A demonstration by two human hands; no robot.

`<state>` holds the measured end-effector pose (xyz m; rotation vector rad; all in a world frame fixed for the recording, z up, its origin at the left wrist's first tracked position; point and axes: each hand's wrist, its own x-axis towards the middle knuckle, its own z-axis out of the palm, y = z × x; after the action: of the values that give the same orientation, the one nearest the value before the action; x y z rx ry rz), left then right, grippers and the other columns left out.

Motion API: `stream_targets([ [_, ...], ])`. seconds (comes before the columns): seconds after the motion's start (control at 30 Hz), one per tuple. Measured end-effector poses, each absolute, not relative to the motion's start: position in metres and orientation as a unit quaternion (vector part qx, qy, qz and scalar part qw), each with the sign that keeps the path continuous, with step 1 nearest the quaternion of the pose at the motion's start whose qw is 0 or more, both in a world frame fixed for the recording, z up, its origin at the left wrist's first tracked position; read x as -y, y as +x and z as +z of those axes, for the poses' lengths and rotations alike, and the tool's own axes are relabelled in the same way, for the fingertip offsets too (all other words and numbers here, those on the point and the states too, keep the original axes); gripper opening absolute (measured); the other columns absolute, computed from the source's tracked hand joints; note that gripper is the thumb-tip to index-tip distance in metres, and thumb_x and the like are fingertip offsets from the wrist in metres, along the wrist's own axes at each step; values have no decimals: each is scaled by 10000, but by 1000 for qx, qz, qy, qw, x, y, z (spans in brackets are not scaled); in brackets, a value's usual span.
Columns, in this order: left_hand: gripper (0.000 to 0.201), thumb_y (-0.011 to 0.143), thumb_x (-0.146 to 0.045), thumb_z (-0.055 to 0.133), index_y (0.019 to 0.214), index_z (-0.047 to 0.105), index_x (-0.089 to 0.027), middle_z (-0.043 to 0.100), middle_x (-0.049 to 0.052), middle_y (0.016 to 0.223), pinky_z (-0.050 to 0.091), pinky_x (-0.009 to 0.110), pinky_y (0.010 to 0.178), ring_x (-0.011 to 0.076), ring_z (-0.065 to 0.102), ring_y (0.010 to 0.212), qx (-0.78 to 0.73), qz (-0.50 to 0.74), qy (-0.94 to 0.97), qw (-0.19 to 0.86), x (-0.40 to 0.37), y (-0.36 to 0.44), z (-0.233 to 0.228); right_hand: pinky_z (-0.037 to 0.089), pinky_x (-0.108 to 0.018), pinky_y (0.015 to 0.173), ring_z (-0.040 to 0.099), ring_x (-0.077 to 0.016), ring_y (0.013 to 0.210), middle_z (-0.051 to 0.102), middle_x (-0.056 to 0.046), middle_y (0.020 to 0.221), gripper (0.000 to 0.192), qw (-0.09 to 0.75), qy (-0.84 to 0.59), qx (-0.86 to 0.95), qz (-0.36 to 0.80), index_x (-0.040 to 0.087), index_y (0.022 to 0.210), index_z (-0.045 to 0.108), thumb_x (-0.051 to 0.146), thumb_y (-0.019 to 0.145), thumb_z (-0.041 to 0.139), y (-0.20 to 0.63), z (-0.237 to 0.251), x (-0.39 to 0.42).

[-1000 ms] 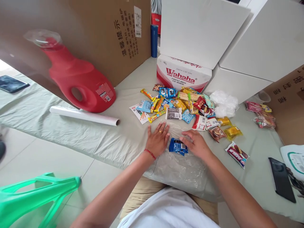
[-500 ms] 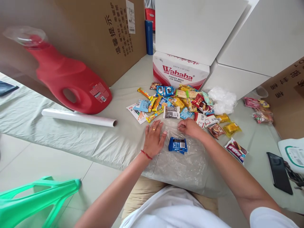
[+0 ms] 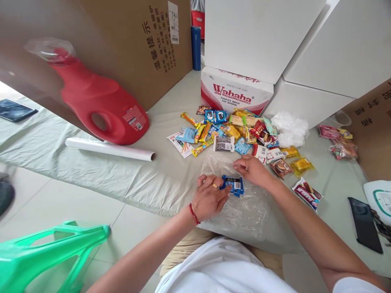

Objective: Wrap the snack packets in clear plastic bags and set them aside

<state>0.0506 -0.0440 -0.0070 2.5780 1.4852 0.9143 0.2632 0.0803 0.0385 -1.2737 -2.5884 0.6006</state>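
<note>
A blue snack packet [image 3: 236,185] lies on a thin sheet of clear plastic film [image 3: 244,215] spread in front of me. My left hand [image 3: 210,196] is over the packet's left end, index finger and thumb reaching onto it, the other fingers bent and apart. It does not visibly grip the packet. Just above the packet, my right hand [image 3: 251,169] has its fingertips closed at the film's upper part. Beyond both hands is a pile of wrapped snacks, including a grey-and-white packet [image 3: 224,143] and a yellow stick packet [image 3: 202,147].
A white-and-red Wahaba carton [image 3: 235,91] backs the pile, beside bunched clear bags [image 3: 290,128]. At left are a red jug [image 3: 105,106] and a white roll [image 3: 110,149]. A phone [image 3: 365,224] lies at right; a green stool [image 3: 55,252] stands on the floor.
My left hand has moved down and right from the film's left edge onto the blue packet, its fingers bending. My right hand stays at the film's upper part. The view has shifted slightly.
</note>
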Motion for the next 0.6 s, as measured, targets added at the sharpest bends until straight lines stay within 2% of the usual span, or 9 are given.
stream_targets([
  [0.17, 285, 980, -357, 571, 1225, 716, -352, 679, 61, 940, 320, 433, 871, 227, 523, 939, -519, 285, 806, 21, 45, 59, -18, 461, -297, 753, 570, -195, 860, 592, -78, 978, 310, 123, -391, 895, 178, 230, 1122, 767, 283, 1021, 479, 267, 49, -38],
  [0.3, 257, 947, -276, 589, 1149, 746, -305, 672, 57, 868, 332, 422, 819, 223, 512, 883, -521, 307, 796, 35, 47, 58, -22, 440, -279, 691, 529, -188, 803, 581, -57, 925, 382, 78, -367, 916, 139, 274, 1274, 704, 227, 1038, 407, 270, 25, -1],
  [0.47, 229, 884, -129, 557, 873, 758, -237, 652, 39, 809, 426, 394, 830, 207, 547, 892, -551, 451, 692, 119, 58, 28, -15, 446, -291, 713, 507, -198, 816, 597, -64, 944, 543, 90, -323, 934, 125, 287, 1412, 608, 51, 955, 434, 273, -17, 20],
  [0.53, 227, 904, -118, 541, 853, 738, -219, 629, 39, 806, 463, 378, 820, 205, 548, 896, -584, 505, 628, 98, 61, 15, 0, 447, -303, 726, 504, -202, 822, 600, -70, 959, 581, 103, -320, 935, 118, 280, 1434, 588, 19, 937, 437, 273, -23, 22],
  [0.6, 213, 917, -122, 543, 935, 732, -218, 642, 49, 875, 487, 390, 846, 213, 562, 942, -576, 522, 625, 73, 59, 7, 23, 449, -313, 739, 510, -209, 844, 602, -72, 967, 586, 112, -318, 934, 113, 278, 1429, 590, 5, 932, 442, 271, -22, 22],
])
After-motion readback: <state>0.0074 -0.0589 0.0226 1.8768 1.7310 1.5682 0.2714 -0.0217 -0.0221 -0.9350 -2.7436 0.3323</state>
